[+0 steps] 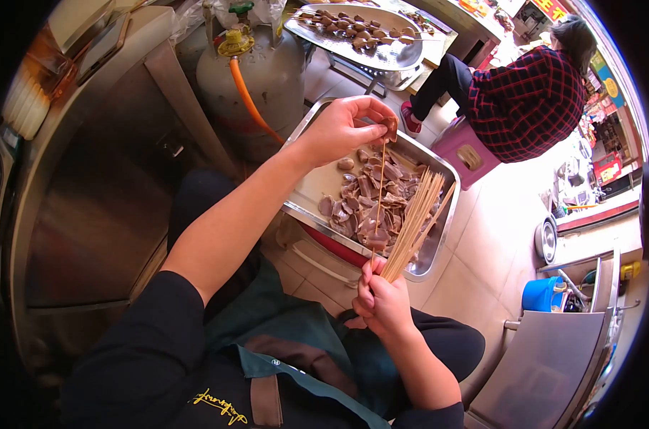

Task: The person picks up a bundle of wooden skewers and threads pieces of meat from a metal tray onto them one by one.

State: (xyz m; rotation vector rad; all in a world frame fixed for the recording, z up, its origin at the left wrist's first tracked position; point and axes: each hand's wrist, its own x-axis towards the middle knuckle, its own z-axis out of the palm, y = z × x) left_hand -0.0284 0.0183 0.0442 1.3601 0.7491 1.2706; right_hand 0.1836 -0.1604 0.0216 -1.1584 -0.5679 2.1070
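My left hand (346,132) pinches a brown meat slice (390,129) between thumb and fingers, at the top end of a thin wooden skewer (381,182). Lower on that skewer sits another meat piece (376,238). My right hand (382,297) is closed around the skewer's lower end and a bundle of bare bamboo skewers (415,229) fanning upward. Beneath both hands, a metal tray (306,191) holds a heap of sliced brown meat (364,193), resembling gizzard. The bundle hides part of the heap.
A gas cylinder (256,75) with an orange hose (247,100) stands behind the tray. Beyond it, an oval platter (403,57) carries several loaded skewers. A person in a checked shirt (532,104) sits on a pink stool (467,154). At right is a blue bucket (541,294).
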